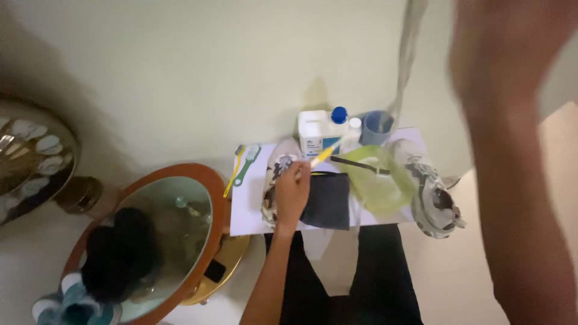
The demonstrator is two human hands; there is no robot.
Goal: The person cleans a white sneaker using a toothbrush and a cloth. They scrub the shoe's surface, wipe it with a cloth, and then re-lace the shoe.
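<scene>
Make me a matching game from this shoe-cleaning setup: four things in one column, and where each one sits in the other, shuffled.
Things:
1. dark cloth
2. blue cup
3. green-handled brush
4. round mirror

Places:
A. on the floor, left of the white sheet
B. at the sheet's left edge
C. in the middle of the sheet, between the two shoes
D. at the far edge, right of the white bottle

Pairs: 1-C, 2-D, 3-B, 4-A
</scene>
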